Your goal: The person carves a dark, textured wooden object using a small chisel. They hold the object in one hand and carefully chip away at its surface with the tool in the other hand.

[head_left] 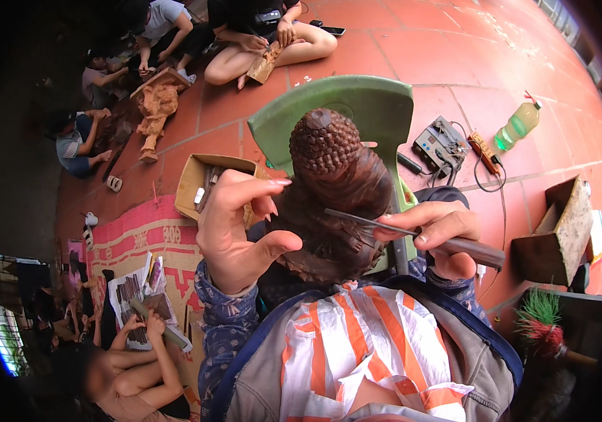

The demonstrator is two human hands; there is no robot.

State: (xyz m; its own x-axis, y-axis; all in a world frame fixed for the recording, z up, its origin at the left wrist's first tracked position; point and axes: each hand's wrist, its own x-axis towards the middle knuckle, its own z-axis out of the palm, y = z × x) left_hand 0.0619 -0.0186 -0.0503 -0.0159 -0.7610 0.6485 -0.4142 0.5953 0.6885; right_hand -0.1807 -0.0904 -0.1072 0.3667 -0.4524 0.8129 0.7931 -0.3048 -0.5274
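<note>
A dark brown carved wooden figure (pixel 346 169), its head covered with small knobbly curls, stands in front of me on a green plastic chair. My right hand (pixel 438 232) is closed around a thin chisel-like carving tool (pixel 464 252) with a dark wooden handle. Its slim metal shaft points left across the front of the figure; whether the tip touches the wood I cannot tell. To the left of the carving, my left hand (pixel 241 228) is raised, thumb and fingers apart, holding nothing. The figure's lower part is partly hidden by my hands and clothes.
The green chair (pixel 385 105) bears the figure. An open cardboard box (pixel 192 179) with tools lies left. Rightward are a grey control box (pixel 441 144), an orange power strip (pixel 484 151) with cables, a bottle of green liquid (pixel 519 126) and a wooden box (pixel 554 232). Other people work on the floor.
</note>
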